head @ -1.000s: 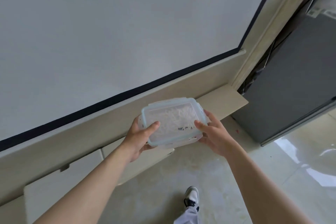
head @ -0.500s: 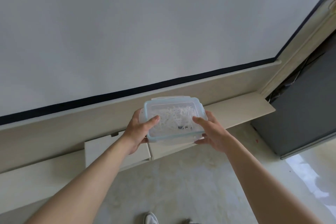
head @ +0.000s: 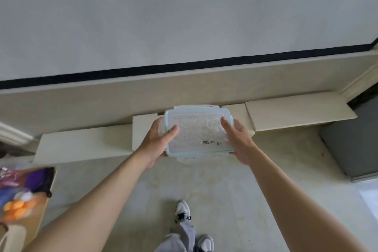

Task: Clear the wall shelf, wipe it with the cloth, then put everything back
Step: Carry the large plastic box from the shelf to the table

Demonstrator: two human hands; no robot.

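A person standing at a pale wall holds a clear lidded container (head: pixel 197 131) in both hands at the middle section of the stepped cream wall shelf (head: pixel 296 112). The left hand (head: pixel 157 141) grips its left end and the right hand (head: pixel 239 143) its right end, each with the thumb laid flat on the blue-rimmed lid and the other fingers curled round the side and out of sight beneath. White shredded material shows through the lid. The box's far edge lies over the shelf and its near edge juts out above the tiled floor (head: pixel 225 190); whether its base touches the shelf cannot be told from this angle. Every visible stretch of the shelf, from the left end to the right corner by the grey cabinet (head: pixel 356 149), carries nothing else. By that measure the clearing looks all but done, or the putting back is only beginning; the picture does not settle which. No cloth is in view, so whether the wiping is done cannot be judged. At the lower left, on the corner of a wooden bench (head: pixel 44 200), sit blurred goods, among them a dark purple bag (head: pixel 36 178) and some orange balls (head: pixel 14 208), possibly shelf items waiting to be returned.
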